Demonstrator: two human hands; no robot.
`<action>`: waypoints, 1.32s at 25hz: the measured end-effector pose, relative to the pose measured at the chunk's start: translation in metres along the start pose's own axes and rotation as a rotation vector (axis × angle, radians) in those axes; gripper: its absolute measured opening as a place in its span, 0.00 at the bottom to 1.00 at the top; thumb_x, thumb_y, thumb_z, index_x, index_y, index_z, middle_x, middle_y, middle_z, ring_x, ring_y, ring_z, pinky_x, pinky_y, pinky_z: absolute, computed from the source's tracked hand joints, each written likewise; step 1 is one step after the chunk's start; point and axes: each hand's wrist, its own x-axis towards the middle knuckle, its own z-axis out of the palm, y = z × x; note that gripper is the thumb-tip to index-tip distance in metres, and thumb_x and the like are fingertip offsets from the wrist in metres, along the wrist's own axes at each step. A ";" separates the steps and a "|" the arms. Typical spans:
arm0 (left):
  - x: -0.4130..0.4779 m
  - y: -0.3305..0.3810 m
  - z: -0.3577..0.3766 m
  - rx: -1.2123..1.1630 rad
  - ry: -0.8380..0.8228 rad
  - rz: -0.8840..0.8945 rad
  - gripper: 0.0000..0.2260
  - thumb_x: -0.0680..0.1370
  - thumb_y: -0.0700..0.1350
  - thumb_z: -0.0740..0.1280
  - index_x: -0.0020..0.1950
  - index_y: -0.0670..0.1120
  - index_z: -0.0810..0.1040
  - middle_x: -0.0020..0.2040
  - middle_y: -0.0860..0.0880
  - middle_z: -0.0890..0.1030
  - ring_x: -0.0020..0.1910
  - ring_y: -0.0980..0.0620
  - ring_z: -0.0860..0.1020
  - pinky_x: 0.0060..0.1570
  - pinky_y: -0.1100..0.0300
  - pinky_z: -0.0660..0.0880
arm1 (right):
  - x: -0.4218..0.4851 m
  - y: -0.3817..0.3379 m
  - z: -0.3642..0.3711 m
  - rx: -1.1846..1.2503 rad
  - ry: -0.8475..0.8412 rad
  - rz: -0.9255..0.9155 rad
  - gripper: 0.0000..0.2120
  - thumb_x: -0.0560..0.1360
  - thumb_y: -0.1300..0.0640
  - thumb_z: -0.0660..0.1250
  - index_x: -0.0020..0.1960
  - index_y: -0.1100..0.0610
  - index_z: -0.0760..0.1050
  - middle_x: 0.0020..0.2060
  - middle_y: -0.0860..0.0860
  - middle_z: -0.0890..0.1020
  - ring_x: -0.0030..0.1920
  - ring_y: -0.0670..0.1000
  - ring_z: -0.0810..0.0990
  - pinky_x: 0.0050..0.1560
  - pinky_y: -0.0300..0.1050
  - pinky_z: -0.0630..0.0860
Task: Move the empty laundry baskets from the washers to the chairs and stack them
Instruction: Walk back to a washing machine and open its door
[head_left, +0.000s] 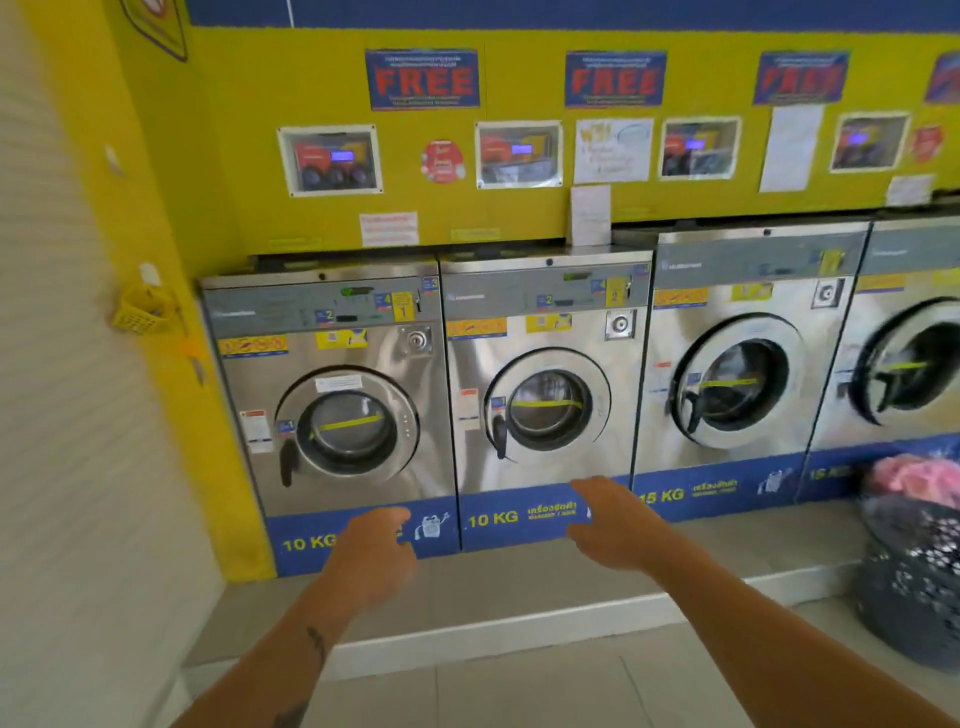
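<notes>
Left hand grip: the left hand (371, 551) is stretched forward, fingers loosely curled and apart, holding nothing; it hovers before the blue base band of the leftmost washer.
Right hand grip: the right hand (610, 527) reaches out with fingers spread and the thumb apart from them, empty; it is level with the base band of the second washer.
Forearms: both are bare; the left forearm (306, 649) carries dark tattoo marks.
Task's thing: one dark openwork laundry basket (914, 577) stands on the tiled floor at the right edge, well apart from the right hand and farther still from the left; it lies before the fourth washer.
Basket contents: pink cloth (914, 475) shows over its rim, so it is not empty.
Leftmost washer (332, 405): steel front loader, door shut, base band reading "10 KG", yellow tag "1".
Second washer (545, 389): base band reading "10 KG", yellow tag "2".
Third washer (743, 364): larger, base band reading "15 KG".
Fourth washer (914, 358): cut by the frame edge and blurred.
Wall posters: blue posters (422, 79) on the yellow wall above read "FREE" in red; the smaller print is too blurred to read.
Side wall: a small yellow basket (140, 309) hangs on the left.
</notes>
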 end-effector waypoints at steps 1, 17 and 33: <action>0.026 0.011 0.010 -0.008 -0.008 -0.008 0.23 0.75 0.44 0.63 0.71 0.49 0.71 0.70 0.47 0.73 0.68 0.47 0.71 0.68 0.54 0.66 | 0.028 0.013 -0.009 -0.011 -0.005 -0.009 0.32 0.76 0.49 0.64 0.77 0.56 0.60 0.75 0.53 0.65 0.74 0.55 0.64 0.71 0.49 0.63; 0.440 0.117 0.127 -0.136 -0.097 0.192 0.26 0.73 0.44 0.60 0.72 0.51 0.66 0.68 0.47 0.73 0.62 0.43 0.75 0.60 0.50 0.74 | 0.405 0.105 -0.036 -0.037 0.016 -0.014 0.28 0.75 0.51 0.64 0.73 0.56 0.66 0.71 0.55 0.70 0.69 0.56 0.70 0.67 0.50 0.68; 0.725 0.220 0.291 0.172 -0.040 0.070 0.44 0.70 0.41 0.70 0.78 0.48 0.46 0.79 0.47 0.49 0.77 0.45 0.52 0.74 0.52 0.56 | 0.750 0.205 -0.017 -0.366 -0.143 -0.207 0.43 0.68 0.54 0.70 0.78 0.53 0.52 0.78 0.55 0.55 0.76 0.62 0.55 0.72 0.61 0.61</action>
